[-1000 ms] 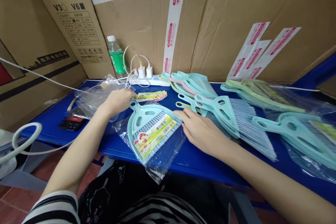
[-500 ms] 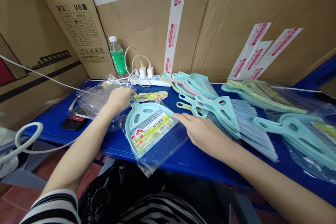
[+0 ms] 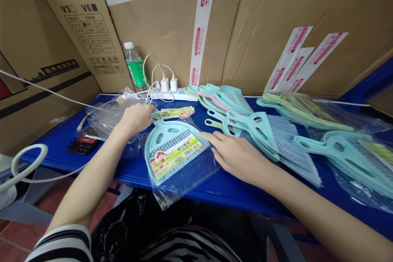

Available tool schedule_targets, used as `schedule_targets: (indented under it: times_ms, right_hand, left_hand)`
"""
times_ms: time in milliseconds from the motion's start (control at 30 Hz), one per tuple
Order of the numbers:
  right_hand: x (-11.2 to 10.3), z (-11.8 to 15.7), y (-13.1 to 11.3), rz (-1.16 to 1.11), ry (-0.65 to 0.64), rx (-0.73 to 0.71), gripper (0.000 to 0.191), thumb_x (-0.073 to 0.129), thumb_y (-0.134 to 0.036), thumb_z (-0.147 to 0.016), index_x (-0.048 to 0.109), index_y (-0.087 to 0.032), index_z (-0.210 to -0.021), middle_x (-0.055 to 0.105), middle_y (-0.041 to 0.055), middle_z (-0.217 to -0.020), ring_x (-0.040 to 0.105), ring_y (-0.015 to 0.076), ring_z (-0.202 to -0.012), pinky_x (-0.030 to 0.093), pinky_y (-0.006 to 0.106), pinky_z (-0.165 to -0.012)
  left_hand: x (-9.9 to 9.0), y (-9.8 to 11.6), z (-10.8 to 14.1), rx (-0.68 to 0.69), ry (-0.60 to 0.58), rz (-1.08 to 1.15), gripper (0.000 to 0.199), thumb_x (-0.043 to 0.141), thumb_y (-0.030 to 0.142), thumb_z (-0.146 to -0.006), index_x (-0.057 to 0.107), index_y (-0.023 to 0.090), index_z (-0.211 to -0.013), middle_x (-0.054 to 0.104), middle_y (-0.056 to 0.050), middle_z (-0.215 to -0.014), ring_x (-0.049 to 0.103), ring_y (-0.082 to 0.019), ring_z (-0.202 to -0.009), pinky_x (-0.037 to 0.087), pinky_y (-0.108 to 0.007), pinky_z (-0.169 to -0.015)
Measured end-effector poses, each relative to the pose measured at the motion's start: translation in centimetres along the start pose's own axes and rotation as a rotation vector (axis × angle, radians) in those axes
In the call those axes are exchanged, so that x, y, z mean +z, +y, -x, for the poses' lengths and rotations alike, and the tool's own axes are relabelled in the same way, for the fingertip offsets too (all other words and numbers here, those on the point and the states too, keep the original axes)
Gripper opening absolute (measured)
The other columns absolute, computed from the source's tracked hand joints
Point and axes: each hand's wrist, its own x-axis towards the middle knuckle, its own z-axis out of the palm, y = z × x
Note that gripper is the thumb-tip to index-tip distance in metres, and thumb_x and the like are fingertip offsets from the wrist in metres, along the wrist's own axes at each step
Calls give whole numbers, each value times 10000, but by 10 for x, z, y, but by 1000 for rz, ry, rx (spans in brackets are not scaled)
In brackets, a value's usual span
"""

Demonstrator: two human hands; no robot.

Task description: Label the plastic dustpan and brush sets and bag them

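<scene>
A light-blue dustpan (image 3: 148, 159) with a matching brush (image 3: 172, 136) and a printed label card (image 3: 176, 156) lies before me, with a clear plastic bag (image 3: 187, 182) around it. At the handle end, my left hand (image 3: 138, 118) is closed, its fingertips partly hidden; it appears to hold the dustpan's handle. My right hand (image 3: 235, 153) reaches in from the right with fingers stretched out. Its fingertips touch the pan's right rim and the bag film. Behind the pan lie several loose label cards (image 3: 176, 111).
Loose brushes (image 3: 254, 125) and stacked dustpans (image 3: 229, 96) lie to the right, alongside bagged sets (image 3: 350, 151). Clear bags (image 3: 107, 116) and a dark device (image 3: 84, 143) are at left. A bottle (image 3: 135, 67) and a power strip (image 3: 184, 96) stand against the cardboard (image 3: 239, 28).
The view has shifted slightly. The bag's lower corner has moved a little to the left. Both hands stay at about the same places on the dustpan.
</scene>
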Motion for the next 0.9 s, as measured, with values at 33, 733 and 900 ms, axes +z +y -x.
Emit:
schedule_targets:
  times_ms: [33,733,900]
  right_hand:
    - [1,0,0,3,3,-13,515,430,-77,-870,495,-192,-1368,674,76,-966,655,218,-795,392,303,-611]
    - [-2,1,0,-63,-20,-35,505,411,-52,-825,526,-180,-1300,717,76,-1030,666,212,-793,368,305,-620]
    - [-2,1,-1,-37,-21,-23,522,420,-59,-817,511,-176,-1317,735,61,-934,665,203,-732,327,297,-588]
  left_hand:
    - [0,0,0,21,-8,13,419,449,265,-890,630,247,-1267,743,-98,-1023,676,-310,-1035,531,-393,-843]
    - [3,3,1,171,47,51,405,403,218,-894,727,310,-1120,751,-56,-1055,694,-258,-970,517,-349,-790]
    - [3,4,0,201,34,52,443,396,159,-866,728,285,-1130,738,-67,-1115,687,-271,-1010,517,-362,-822]
